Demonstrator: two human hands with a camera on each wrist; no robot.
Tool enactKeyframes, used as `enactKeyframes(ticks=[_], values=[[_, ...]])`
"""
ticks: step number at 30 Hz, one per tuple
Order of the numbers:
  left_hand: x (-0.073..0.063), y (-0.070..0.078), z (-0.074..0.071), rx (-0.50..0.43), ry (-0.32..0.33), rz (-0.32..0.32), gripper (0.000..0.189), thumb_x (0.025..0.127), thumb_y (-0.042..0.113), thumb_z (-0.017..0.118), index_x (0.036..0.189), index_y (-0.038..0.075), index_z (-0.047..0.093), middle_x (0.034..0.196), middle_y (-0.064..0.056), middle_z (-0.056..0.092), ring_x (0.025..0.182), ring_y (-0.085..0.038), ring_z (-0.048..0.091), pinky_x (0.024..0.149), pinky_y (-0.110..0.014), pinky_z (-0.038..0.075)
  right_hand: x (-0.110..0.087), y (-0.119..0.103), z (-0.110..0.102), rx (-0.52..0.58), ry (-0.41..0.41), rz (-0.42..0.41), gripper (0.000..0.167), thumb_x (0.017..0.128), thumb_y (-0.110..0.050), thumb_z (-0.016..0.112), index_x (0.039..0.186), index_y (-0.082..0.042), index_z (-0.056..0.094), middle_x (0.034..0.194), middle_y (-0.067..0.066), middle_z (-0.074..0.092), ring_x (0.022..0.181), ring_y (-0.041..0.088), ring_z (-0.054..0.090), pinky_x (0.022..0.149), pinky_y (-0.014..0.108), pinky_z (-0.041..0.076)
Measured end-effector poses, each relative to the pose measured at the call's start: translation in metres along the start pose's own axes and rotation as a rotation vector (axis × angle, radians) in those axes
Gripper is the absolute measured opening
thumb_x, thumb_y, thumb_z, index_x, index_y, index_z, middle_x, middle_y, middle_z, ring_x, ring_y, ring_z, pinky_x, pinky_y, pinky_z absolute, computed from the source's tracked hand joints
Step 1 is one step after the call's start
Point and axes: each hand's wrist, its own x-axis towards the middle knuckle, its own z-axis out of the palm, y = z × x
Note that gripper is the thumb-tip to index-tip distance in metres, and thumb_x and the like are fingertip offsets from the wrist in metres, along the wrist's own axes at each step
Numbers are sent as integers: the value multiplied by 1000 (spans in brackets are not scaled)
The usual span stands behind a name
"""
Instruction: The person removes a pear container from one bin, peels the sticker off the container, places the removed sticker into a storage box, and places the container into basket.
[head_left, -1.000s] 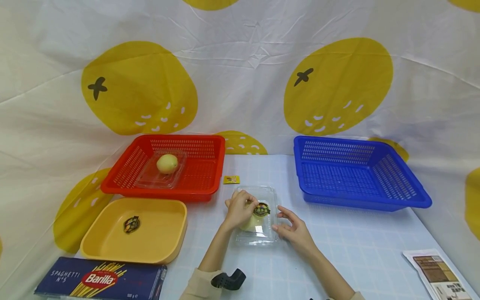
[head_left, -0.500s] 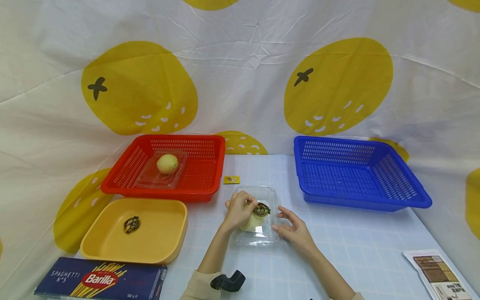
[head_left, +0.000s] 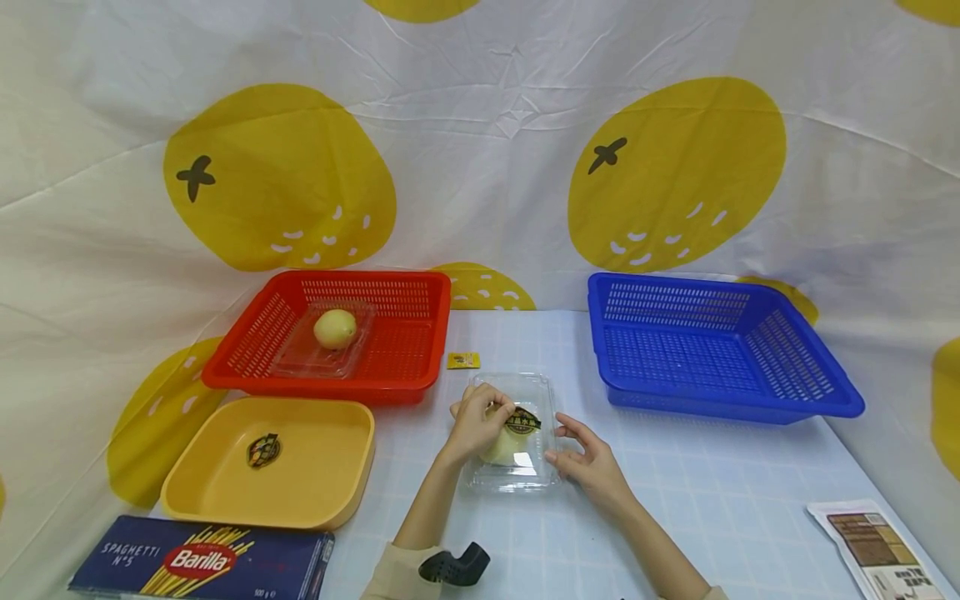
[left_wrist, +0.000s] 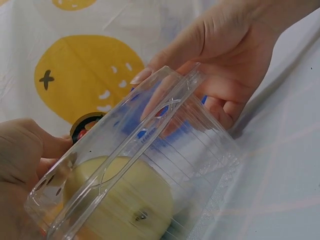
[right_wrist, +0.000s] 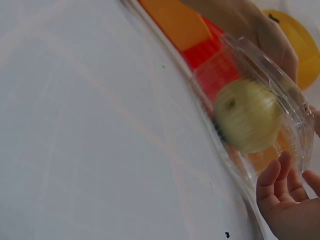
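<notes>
A clear plastic clamshell box (head_left: 534, 390) stands closed on the table with a pale yellow-green round fruit (left_wrist: 120, 200) inside. On its lid is a black round sticker (head_left: 523, 420) with a ribbon-shaped band and light lettering. My left hand (head_left: 478, 421) pinches the sticker's left edge between thumb and fingertip. At the box's right side, my right hand (head_left: 591, 462) touches the rim with thumb and fingertips spread apart and relaxed. The right wrist view shows the fruit (right_wrist: 248, 116) through the plastic, and the right fingers (right_wrist: 270, 187) loosely bent beside the box.
A red basket (head_left: 405, 386) at back left bears another clear box with a fruit on it. Before it sits a yellow tray (head_left: 322, 467) with one sticker. A blue basket (head_left: 720, 404), a yellow packet (head_left: 463, 361), a spaghetti box (head_left: 202, 558) and a pouch (head_left: 877, 550) surround the workspace.
The sticker has tilted slightly under my left fingertips. Both hands and the box stay almost in place.
</notes>
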Motion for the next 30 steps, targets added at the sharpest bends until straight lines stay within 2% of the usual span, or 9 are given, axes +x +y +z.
enactKeyframes(ticks=[7, 22, 30], values=[[0, -2, -1, -42, -6, 4, 5, 83, 6, 63, 78, 5, 64, 83, -5, 61, 95, -23, 46, 88, -50, 18, 0, 0, -1, 0, 1, -5, 66, 83, 1, 66, 140, 6, 35, 120, 27, 43, 65, 4, 55, 59, 18, 47], [-1, -1, 0, -61, 28, -7, 6, 83, 7, 62, 77, 5, 63, 82, -5, 59, 91, -22, 47, 87, -48, 20, 0, 2, -1, -2, 3, -21, 66, 83, 1, 66, 140, 6, 34, 119, 27, 43, 64, 4, 55, 58, 18, 46], [-2, -3, -1, -84, 21, -22, 7, 84, 8, 61, 78, 4, 63, 83, -4, 58, 90, -20, 46, 86, -46, 20, 0, 2, 0, -2, 9, -23, 64, 83, 1, 67, 139, 6, 36, 118, 25, 43, 64, 4, 55, 58, 18, 46]])
